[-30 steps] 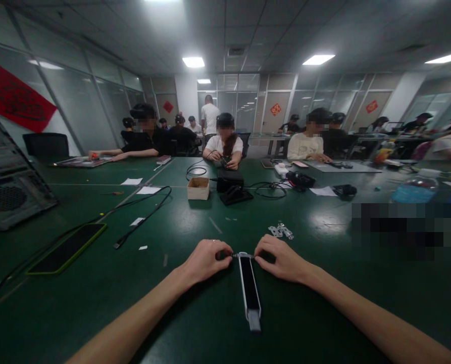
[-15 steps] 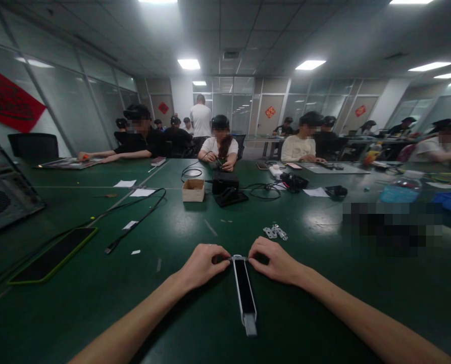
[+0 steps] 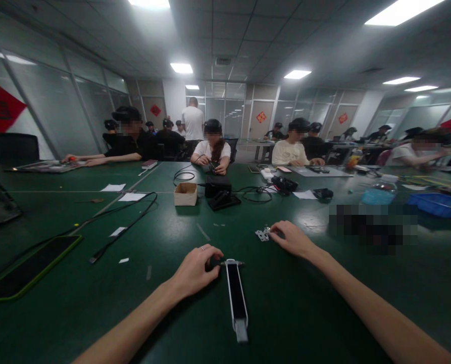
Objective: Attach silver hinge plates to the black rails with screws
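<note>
A long, narrow white-framed piece (image 3: 237, 293) with a black face lies on the green table, a grey tab at its near end. Across its far end runs a thin metal crosspiece (image 3: 235, 263). My left hand (image 3: 197, 270), a ring on one finger, has thumb and index finger closed about the left end of that crosspiece. The crosspiece's right end is free. Farther off to the right, my right hand (image 3: 295, 238) is at a small pile of silvery metal plates with holes (image 3: 262, 235). Its fingertips are pinched at the pile's right edge, partly hiding the plate there.
Beyond my hands stand a small cardboard box (image 3: 185, 194) and a black device (image 3: 218, 189) with cables. To the left lie a black cable (image 3: 129, 227) and a green-edged black panel (image 3: 32, 268). A blue tray (image 3: 439, 203) is at right. Several people sit around the tables.
My right hand has let go of the crosspiece's right end and moved right and away to the metal plates. My left hand has stayed at the left end. The camera view has shifted slightly.
</note>
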A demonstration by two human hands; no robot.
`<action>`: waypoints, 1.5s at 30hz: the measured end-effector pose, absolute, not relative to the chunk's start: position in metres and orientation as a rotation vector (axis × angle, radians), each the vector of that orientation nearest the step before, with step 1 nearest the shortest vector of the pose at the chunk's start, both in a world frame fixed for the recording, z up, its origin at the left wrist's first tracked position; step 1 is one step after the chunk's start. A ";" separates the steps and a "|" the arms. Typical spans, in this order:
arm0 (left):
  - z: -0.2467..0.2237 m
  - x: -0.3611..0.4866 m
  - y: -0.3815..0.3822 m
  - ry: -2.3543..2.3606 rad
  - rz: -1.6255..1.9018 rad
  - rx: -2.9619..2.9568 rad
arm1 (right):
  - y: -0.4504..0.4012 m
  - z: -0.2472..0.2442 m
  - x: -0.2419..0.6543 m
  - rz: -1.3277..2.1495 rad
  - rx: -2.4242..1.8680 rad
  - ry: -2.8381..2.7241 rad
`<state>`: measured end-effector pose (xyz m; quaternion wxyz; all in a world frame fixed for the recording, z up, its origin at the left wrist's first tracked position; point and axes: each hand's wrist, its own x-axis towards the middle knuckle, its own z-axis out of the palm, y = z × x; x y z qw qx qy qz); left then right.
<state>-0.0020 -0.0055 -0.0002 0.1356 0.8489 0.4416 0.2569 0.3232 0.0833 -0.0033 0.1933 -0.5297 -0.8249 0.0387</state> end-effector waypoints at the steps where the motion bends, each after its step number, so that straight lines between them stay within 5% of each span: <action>1: -0.001 -0.002 -0.005 1.276 0.746 2.461 | 0.085 -0.005 0.327 0.142 -1.491 -2.324; 28: 0.001 -0.002 -0.005 1.284 0.616 2.428 | 0.096 0.004 0.351 -0.161 -1.770 -2.338; 45: 0.007 -0.003 -0.010 1.360 0.932 2.396 | 0.086 0.002 0.324 -0.174 -1.349 -2.393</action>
